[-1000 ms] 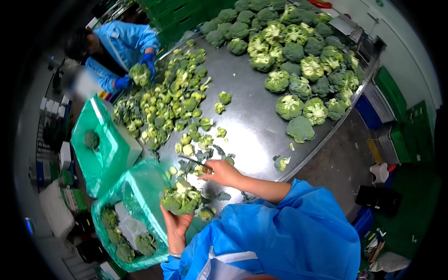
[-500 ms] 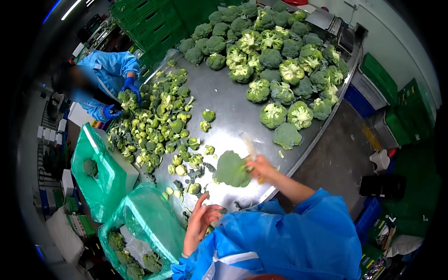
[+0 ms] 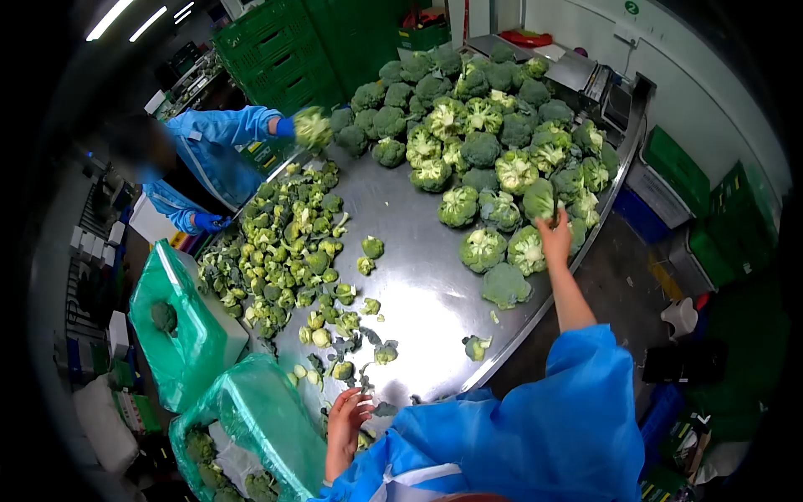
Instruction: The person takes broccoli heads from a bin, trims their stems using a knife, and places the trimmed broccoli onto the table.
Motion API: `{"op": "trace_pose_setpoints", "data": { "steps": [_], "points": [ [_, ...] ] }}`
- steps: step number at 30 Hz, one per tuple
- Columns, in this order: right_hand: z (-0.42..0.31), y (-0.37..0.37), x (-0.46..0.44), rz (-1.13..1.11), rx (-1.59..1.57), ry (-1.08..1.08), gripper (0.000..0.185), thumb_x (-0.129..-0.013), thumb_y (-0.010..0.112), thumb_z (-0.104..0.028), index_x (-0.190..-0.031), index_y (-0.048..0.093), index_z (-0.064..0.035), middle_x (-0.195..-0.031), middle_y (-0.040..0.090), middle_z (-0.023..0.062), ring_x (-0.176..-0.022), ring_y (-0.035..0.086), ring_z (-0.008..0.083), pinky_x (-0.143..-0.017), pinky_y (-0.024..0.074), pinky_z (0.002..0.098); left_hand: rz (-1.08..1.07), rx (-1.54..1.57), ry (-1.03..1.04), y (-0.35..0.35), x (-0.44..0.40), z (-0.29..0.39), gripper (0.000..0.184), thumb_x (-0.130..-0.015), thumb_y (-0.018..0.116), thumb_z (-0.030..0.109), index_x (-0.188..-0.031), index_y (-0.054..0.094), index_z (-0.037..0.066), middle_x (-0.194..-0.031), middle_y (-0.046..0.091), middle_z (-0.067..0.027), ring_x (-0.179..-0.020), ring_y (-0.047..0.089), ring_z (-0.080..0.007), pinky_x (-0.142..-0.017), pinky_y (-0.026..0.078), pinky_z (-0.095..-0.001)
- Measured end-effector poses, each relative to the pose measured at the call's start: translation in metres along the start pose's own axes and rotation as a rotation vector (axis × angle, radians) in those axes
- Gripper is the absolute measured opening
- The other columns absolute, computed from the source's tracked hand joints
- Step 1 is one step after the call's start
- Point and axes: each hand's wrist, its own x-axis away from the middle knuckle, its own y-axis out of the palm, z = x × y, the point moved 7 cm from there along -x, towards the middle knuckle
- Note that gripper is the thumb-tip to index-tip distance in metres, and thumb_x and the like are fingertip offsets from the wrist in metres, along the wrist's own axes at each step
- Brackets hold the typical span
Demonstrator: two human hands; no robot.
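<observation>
The person's right hand [image 3: 554,241] had its fingers curled around a broccoli head [image 3: 539,198], over the right side of the broccoli pile [image 3: 481,151] on the metal table [image 3: 393,217]. The left hand [image 3: 345,422], fingers loosely parted and holding nothing visible, was near leafy scraps [image 3: 386,409] and a green plastic bag [image 3: 272,410]. Across the florets [image 3: 288,234], a co-worker's blue-gloved hand [image 3: 285,127] held another head [image 3: 313,129].
</observation>
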Motion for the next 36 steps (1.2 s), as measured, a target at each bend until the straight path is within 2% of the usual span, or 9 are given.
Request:
{"op": "trace_pose_setpoints", "data": {
  "steps": [2,5,15,17,20,24,30,34,36],
  "points": [
    [0.0,0.025,0.03,0.113,0.001,-0.254,0.047,-0.089,0.065,-0.023,-0.131,0.052,-0.0058,-0.082,0.063,0.0137,-0.069,0.061,0.0293,-0.067,0.0494,0.0416,0.02,0.002,0.01,0.002,0.004,0.002,0.033,-0.093,0.061,0.016,-0.122,0.055,0.001,-0.103,0.067,-0.0173,-0.08,0.068,-0.0238,-0.066,0.055,-0.031],
    [-0.03,0.074,0.117,-0.286,-0.104,-0.165,0.017,-0.086,0.064,-0.015,-0.1,0.064,-0.0037,-0.087,0.067,0.0151,-0.076,0.065,0.0303,-0.07,0.0511,0.0394,0.029,0.011,0.023,-0.009,0.01,-0.004,0.033,-0.092,0.061,0.015,-0.121,0.055,0.001,-0.103,0.067,-0.0171,-0.081,0.068,-0.0234,-0.067,0.055,-0.0307],
    [-0.132,0.132,0.375,-1.192,-0.259,-0.333,0.02,-0.086,0.061,-0.004,-0.104,0.069,-0.0037,-0.096,0.072,0.0134,-0.094,0.069,0.0282,-0.083,0.0537,0.0371,0.143,0.265,0.206,-0.081,0.085,0.017,0.031,-0.093,0.059,0.014,-0.121,0.056,0.001,-0.104,0.067,-0.0133,-0.083,0.067,-0.0208,-0.068,0.054,-0.0282],
    [-0.12,0.151,0.407,-1.228,-0.374,-0.386,0.018,-0.086,0.062,-0.005,-0.102,0.069,-0.0034,-0.095,0.073,0.0106,-0.077,0.069,0.0227,-0.069,0.0539,0.0334,0.16,0.338,0.256,-0.1,0.099,0.024,0.03,-0.093,0.059,0.014,-0.121,0.056,0.001,-0.104,0.066,-0.0131,-0.082,0.066,-0.0205,-0.068,0.054,-0.0285],
    [-0.123,0.151,0.427,-1.438,-0.409,0.213,0.01,-0.087,0.064,-0.008,-0.095,0.07,-0.0051,-0.082,0.07,0.0055,-0.056,0.057,0.0132,-0.051,0.0458,0.0286,0.223,0.4,0.316,-0.126,0.126,0.021,0.031,-0.094,0.058,0.014,-0.121,0.055,0.0,-0.103,0.066,-0.0139,-0.079,0.065,-0.0203,-0.068,0.054,-0.029],
    [-0.156,0.146,0.351,-1.113,-0.568,0.499,0.01,-0.088,0.065,-0.015,-0.094,0.064,-0.0084,-0.069,0.059,0.0005,-0.048,0.046,0.0081,-0.042,0.0387,0.0256,0.278,0.371,0.328,-0.164,0.155,0.021,0.034,-0.094,0.06,0.015,-0.123,0.055,-0.001,-0.103,0.066,-0.0147,-0.079,0.065,-0.0199,-0.067,0.054,-0.0297],
    [-0.369,-0.008,0.148,-0.234,-0.834,-0.341,0.032,-0.094,0.06,-0.018,-0.121,0.06,-0.0033,-0.072,0.05,-0.0004,-0.051,0.036,0.0066,-0.042,0.0282,0.0219,0.379,0.235,0.397,-0.248,0.214,0.051,0.032,-0.095,0.061,0.02,-0.122,0.057,0.003,-0.101,0.066,-0.0062,-0.081,0.062,-0.0137,-0.07,0.051,-0.0273],
    [-0.364,0.044,0.067,-0.776,-1.185,-0.07,0.039,-0.105,0.041,-0.013,-0.141,0.044,0.0018,-0.082,0.054,0.006,-0.054,0.03,0.0094,-0.045,0.029,0.0225,0.655,0.128,0.446,-0.35,0.239,0.06,0.031,-0.095,0.059,0.019,-0.121,0.058,0.002,-0.099,0.066,-0.0057,-0.079,0.061,-0.0122,-0.068,0.051,-0.0252],
    [-0.411,0.055,0.182,-0.655,-0.705,-0.34,0.036,-0.096,0.058,-0.018,-0.127,0.057,-0.0002,-0.076,0.056,0.0008,-0.053,0.034,0.0036,-0.043,0.0287,0.0204,0.86,-0.02,0.444,-0.414,0.241,0.063,0.03,-0.094,0.06,0.018,-0.119,0.06,0.001,-0.099,0.066,-0.006,-0.08,0.061,-0.0125,-0.068,0.05,-0.025]
  ]
}}
